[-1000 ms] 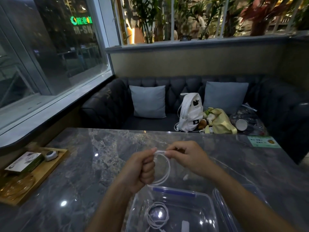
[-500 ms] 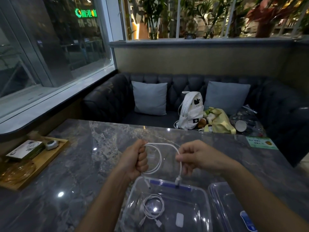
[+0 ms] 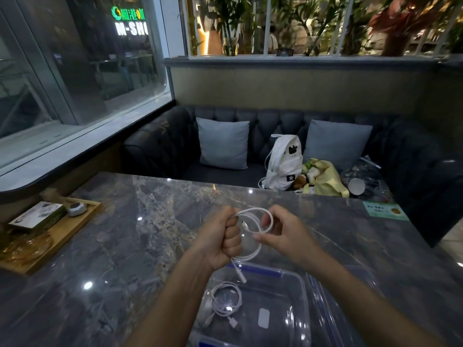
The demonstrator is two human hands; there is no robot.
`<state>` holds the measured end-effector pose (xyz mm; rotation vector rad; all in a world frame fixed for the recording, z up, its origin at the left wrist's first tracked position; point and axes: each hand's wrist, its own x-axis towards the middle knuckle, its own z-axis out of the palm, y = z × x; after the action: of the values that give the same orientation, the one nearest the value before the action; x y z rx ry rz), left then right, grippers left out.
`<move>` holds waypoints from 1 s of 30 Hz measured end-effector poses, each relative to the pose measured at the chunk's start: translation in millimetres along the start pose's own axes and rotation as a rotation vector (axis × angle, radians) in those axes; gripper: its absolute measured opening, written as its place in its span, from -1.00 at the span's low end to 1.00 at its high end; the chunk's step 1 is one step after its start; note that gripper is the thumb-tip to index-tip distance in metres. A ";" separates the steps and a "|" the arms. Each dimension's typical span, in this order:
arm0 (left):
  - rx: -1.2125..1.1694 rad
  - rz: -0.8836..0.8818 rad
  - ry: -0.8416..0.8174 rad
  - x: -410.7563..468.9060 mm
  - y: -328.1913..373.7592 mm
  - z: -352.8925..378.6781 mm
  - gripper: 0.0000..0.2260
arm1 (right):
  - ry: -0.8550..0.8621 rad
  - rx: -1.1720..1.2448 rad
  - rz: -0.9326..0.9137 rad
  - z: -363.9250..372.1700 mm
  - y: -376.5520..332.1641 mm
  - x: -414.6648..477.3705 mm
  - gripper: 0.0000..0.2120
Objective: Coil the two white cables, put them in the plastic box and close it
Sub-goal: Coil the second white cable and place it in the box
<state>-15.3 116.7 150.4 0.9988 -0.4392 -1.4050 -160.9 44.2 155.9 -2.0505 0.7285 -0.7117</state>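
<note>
One coiled cable [image 3: 226, 300] lies in the plastic box [image 3: 304, 296]; left hand [image 3: 223, 237] grips loops of the second cable [image 3: 250, 211], right hand [image 3: 285, 234] hooks one. Next: lower it in.

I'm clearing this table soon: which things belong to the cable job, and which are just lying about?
Job: held cable, left hand, right hand, coiled cable, box, lid.
Lying about: tray, backpack, cushions, card.
</note>
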 end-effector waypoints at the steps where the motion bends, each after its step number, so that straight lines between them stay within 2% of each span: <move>1: 0.008 -0.006 -0.018 -1.0 -1.3 2.9 -0.53 | 0.014 0.007 -0.020 2.6 4.3 -2.6 -0.68; 5: 0.015 -0.034 -0.061 -4.4 -3.9 13.7 -0.53 | -0.134 0.340 -0.018 6.8 9.8 -11.8 -0.50; 8: -0.046 -0.063 -0.061 -7.0 -2.3 16.7 -0.51 | -0.111 0.479 -0.035 9.9 11.0 -14.8 -0.53; 13: -0.170 -0.110 -0.068 -10.0 3.6 12.9 -0.48 | -0.185 0.449 0.016 11.2 17.6 -21.5 -0.69; 18: -0.191 -0.113 -0.024 -13.4 11.1 6.8 -0.48 | -0.200 0.267 0.051 -2.5 31.9 -29.6 -0.80; 20: -0.157 -0.104 0.015 -13.0 11.4 3.8 -0.49 | -0.201 0.297 0.106 -11.1 37.1 -29.1 -0.88; 23: -0.096 -0.100 0.062 -12.7 6.1 3.8 -0.50 | -0.189 0.397 0.152 -19.8 36.8 -23.1 -0.83; 26: -0.029 -0.111 0.077 -10.8 -1.4 11.0 -0.49 | -0.214 0.523 0.184 -18.3 28.8 -17.4 -0.67; 30: 0.058 -0.104 0.097 -8.4 -5.8 20.2 -0.49 | -0.202 0.459 0.213 -8.5 22.3 -13.8 -0.81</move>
<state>-36.0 119.0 159.4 1.1450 -0.3625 -1.4361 -181.4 38.7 138.4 -1.5717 0.5912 -0.4861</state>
